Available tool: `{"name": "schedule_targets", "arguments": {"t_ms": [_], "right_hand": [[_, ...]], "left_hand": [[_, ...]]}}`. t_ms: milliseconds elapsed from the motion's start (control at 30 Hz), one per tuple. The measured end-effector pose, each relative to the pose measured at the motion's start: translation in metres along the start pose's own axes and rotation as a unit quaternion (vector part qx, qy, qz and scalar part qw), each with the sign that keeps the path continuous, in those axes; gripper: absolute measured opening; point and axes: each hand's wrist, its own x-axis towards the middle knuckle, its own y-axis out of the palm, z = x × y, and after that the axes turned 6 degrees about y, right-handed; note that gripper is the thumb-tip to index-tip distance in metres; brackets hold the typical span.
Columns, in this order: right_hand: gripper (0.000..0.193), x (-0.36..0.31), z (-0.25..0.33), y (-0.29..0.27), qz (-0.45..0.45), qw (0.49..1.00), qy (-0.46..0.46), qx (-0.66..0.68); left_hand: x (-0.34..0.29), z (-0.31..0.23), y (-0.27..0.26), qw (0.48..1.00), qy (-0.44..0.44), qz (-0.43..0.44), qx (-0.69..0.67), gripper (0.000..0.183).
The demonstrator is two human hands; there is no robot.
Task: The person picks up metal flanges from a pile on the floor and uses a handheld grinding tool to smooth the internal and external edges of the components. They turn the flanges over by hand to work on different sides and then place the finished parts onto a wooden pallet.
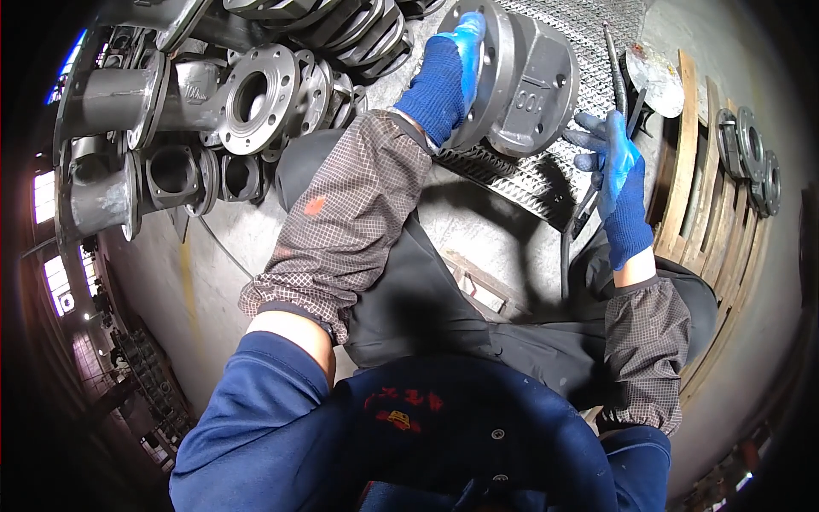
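Note:
A grey flanged valve body [536,90] lies on its side on a perforated metal grate, in front of me at the top of the view. My left hand [452,72], in a blue coated glove, is closed on the rim of its left flange; some fingertips are hidden. Just right of the casting is my gloved right hand [616,162], its fingers apart and stretched toward the casting's right end. No object shows in that hand. A dark rod with a metal tip [612,64] stands behind it.
Flanged pipe castings [183,94] are stacked at left. On the right, a wooden pallet [695,196] carries several metal rings [751,145]. A pale round plate [655,78] is beyond my right hand. The metal grate [589,30] extends under the casting; a dark cable [566,256] hangs near my knee.

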Motion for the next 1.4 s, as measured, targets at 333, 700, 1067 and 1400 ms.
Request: {"name": "schedule_targets", "arguments": {"t_ms": [333, 700, 1067, 1400], "right_hand": [[0.049, 0.001, 0.012, -0.035, -0.142, 0.988, -0.061, 0.006], [0.043, -0.014, -0.003, -0.039, -0.093, 0.994, -0.030, -0.053], [0.045, -0.007, -0.025, -0.032, -0.019, 0.992, 0.063, -0.106], [0.036, 0.006, -0.036, -0.016, -0.069, 0.994, 0.062, -0.049]], "left_hand": [[-0.053, 0.017, 0.033, 0.917, 0.113, 0.171, 0.341, 0.047], [-0.087, 0.047, 0.020, 0.708, 0.243, 0.313, 0.585, 0.035], [-0.043, 0.013, -0.067, 0.928, 0.171, 0.039, 0.329, 0.050], [-0.060, 0.025, -0.037, 0.984, -0.075, 0.080, 0.142, 0.046]]}}
